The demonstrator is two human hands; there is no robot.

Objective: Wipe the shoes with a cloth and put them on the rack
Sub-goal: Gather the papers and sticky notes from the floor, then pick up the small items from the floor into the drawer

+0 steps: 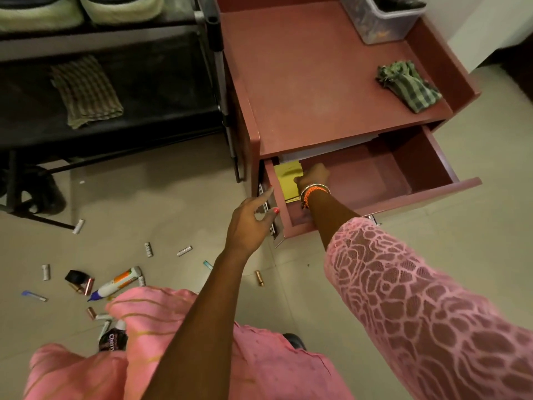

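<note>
Two pale green shoes stand on the top shelf of the black rack at the upper left. A striped cloth lies on the rack's lower shelf. A green checked cloth lies crumpled on top of the red cabinet. My right hand reaches into the open drawer and holds a yellow packet there, its fingers curled and partly hidden. My left hand hovers with loose, spread fingers by the drawer's left side, holding nothing.
A clear plastic box stands at the cabinet's back right. Batteries, a glue bottle, pens and a dark jar are scattered on the tiled floor at the lower left. A dark shoe sits under the rack.
</note>
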